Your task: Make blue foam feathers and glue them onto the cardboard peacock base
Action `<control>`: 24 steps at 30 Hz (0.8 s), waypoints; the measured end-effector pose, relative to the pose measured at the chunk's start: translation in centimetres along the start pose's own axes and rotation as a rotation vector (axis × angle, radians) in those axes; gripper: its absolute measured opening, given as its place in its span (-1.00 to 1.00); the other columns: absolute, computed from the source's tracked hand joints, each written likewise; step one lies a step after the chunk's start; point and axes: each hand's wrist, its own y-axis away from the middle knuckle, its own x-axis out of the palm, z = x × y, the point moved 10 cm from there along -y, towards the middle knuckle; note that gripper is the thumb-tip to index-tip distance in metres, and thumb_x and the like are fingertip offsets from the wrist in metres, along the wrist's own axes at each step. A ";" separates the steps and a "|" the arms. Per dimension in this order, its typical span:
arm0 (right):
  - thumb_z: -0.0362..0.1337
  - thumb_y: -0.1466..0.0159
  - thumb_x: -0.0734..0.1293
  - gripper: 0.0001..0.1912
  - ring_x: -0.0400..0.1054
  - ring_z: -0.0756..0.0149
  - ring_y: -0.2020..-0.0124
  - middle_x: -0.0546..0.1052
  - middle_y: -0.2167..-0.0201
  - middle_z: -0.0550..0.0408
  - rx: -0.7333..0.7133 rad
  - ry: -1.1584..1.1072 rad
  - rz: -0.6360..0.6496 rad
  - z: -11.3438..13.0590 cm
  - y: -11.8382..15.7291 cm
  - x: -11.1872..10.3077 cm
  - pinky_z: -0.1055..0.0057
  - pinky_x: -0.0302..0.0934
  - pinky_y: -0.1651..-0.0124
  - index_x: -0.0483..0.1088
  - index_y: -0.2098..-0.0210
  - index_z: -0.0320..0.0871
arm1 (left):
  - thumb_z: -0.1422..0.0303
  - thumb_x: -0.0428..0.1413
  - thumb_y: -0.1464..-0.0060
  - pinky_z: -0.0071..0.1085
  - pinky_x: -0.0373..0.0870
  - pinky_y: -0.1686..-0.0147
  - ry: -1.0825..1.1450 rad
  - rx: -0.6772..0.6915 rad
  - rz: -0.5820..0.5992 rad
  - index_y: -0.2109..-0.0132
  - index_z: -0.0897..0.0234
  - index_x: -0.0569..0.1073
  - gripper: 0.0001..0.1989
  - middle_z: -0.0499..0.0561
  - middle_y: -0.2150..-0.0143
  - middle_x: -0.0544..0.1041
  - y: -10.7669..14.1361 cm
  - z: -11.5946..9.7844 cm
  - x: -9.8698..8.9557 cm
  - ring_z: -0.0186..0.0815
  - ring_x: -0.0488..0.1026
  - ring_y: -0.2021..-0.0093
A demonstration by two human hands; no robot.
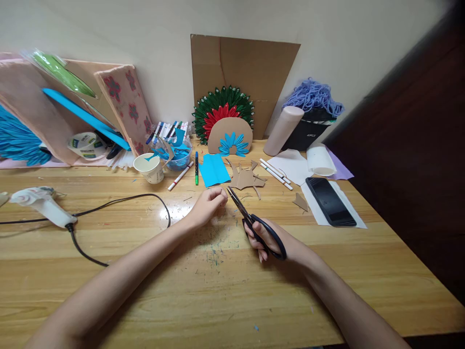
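Note:
My right hand is wrapped round the handles of black scissors, whose blades point up and left and look nearly closed. Just left of the scissors' tip, my left hand has its fingers pressed together; anything between them is too small to make out. Beyond the hands lie a blue sheet and cut cardboard scraps. A rounded cardboard piece with blue petals stands before a green and red petal fan, which leans on a large cardboard sheet.
A white glue gun with a black cable lies left. Behind are a paper cup, a tub of blue scraps and markers. To the right are a phone, a pale bottle and purple yarn.

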 end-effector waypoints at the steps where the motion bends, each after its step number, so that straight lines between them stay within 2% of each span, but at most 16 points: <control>1: 0.38 0.01 0.08 -0.36 0.10 0.55 0.76 0.13 0.70 0.32 -0.002 0.010 -0.002 -0.1 0.0 -0.1 0.61 0.05 0.74 0.07 0.47 -0.13 | 0.39 -0.06 0.04 -0.51 0.01 0.55 -0.012 -0.002 -0.003 0.55 0.29 0.17 -0.83 -0.15 0.59 0.13 0.0 0.1 0.0 -0.47 0.06 0.56; 4: 0.31 -0.08 0.08 -0.41 0.05 0.58 0.77 0.12 0.70 0.33 0.003 0.027 -0.027 -0.6 -0.2 -0.4 0.62 0.08 0.74 0.07 0.48 -0.14 | 0.38 -0.06 0.03 -0.50 0.04 0.56 -0.055 -0.010 -0.004 0.54 0.28 0.18 -0.83 -0.15 0.59 0.14 -0.1 0.4 0.0 -0.47 0.07 0.58; 7: 0.30 -0.08 0.09 -0.42 -0.02 0.59 0.79 0.09 0.72 0.35 0.016 0.001 -0.057 -1.3 -0.5 -0.7 0.62 0.07 0.77 0.06 0.50 -0.13 | 0.37 -0.10 0.00 -0.50 0.09 0.55 -0.131 -0.035 0.014 0.50 0.27 0.18 -0.85 -0.15 0.58 0.16 -0.1 0.5 0.3 -0.46 0.11 0.58; 10: 0.38 -0.02 0.02 -0.35 0.05 0.56 0.81 0.13 0.75 0.34 0.042 -0.074 -0.061 -1.9 -0.8 -0.6 0.60 0.07 0.77 0.11 0.48 -0.14 | 0.34 -0.05 0.00 -0.48 0.14 0.49 -0.211 -0.062 0.029 0.48 0.29 0.26 -0.84 -0.11 0.54 0.27 -0.1 -0.1 -0.5 -0.43 0.20 0.52; 13: 0.45 0.08 -0.03 -0.26 0.11 0.52 0.84 0.16 0.79 0.34 0.046 -0.189 -0.053 -2.1 -1.0 -0.4 0.57 0.11 0.76 0.13 0.47 -0.14 | 0.25 0.02 0.02 -0.46 0.14 0.46 -0.454 -0.126 0.043 0.45 0.32 0.38 -0.78 -0.05 0.49 0.40 0.1 -0.7 -3.4 -0.36 0.28 0.47; 16: 0.49 0.15 -0.04 -0.23 0.10 0.50 0.86 0.16 0.83 0.34 0.047 -0.277 -0.053 -2.0 -1.3 -0.5 0.52 0.14 0.77 0.13 0.51 -0.13 | 0.17 0.01 0.02 -0.44 0.14 0.43 -0.828 -0.161 0.003 0.42 0.30 0.44 -0.72 0.00 0.43 0.46 0.5 -1.7 -7.9 -0.30 0.34 0.39; 18: 0.49 0.17 -0.02 -0.23 0.09 0.49 0.87 0.16 0.84 0.34 0.056 -0.310 -0.055 -2.1 -1.4 -0.5 0.50 0.16 0.77 0.13 0.53 -0.13 | 0.17 0.02 0.03 -0.43 0.13 0.44 -0.979 -0.222 0.021 0.42 0.31 0.45 -0.72 0.01 0.43 0.48 1.0 -1.6 -10.1 -0.28 0.36 0.39; 20: 0.49 0.18 0.00 -0.23 0.09 0.49 0.87 0.16 0.84 0.34 0.061 -0.316 -0.065 -2.1 -1.5 -0.6 0.48 0.18 0.76 0.13 0.53 -0.13 | 0.17 0.01 0.04 -0.43 0.14 0.45 -1.058 -0.297 0.083 0.42 0.32 0.45 -0.72 0.03 0.43 0.49 1.6 -0.9 -11.0 -0.26 0.37 0.39; 24: 0.49 0.18 0.01 -0.24 0.10 0.49 0.87 0.18 0.84 0.32 0.060 -0.334 -0.069 -2.2 -1.6 -0.6 0.49 0.17 0.76 0.14 0.55 -0.14 | 0.17 0.02 0.05 -0.42 0.16 0.44 -1.127 -0.416 0.143 0.43 0.31 0.46 -0.71 0.07 0.37 0.52 2.2 0.6 -10.9 -0.23 0.40 0.36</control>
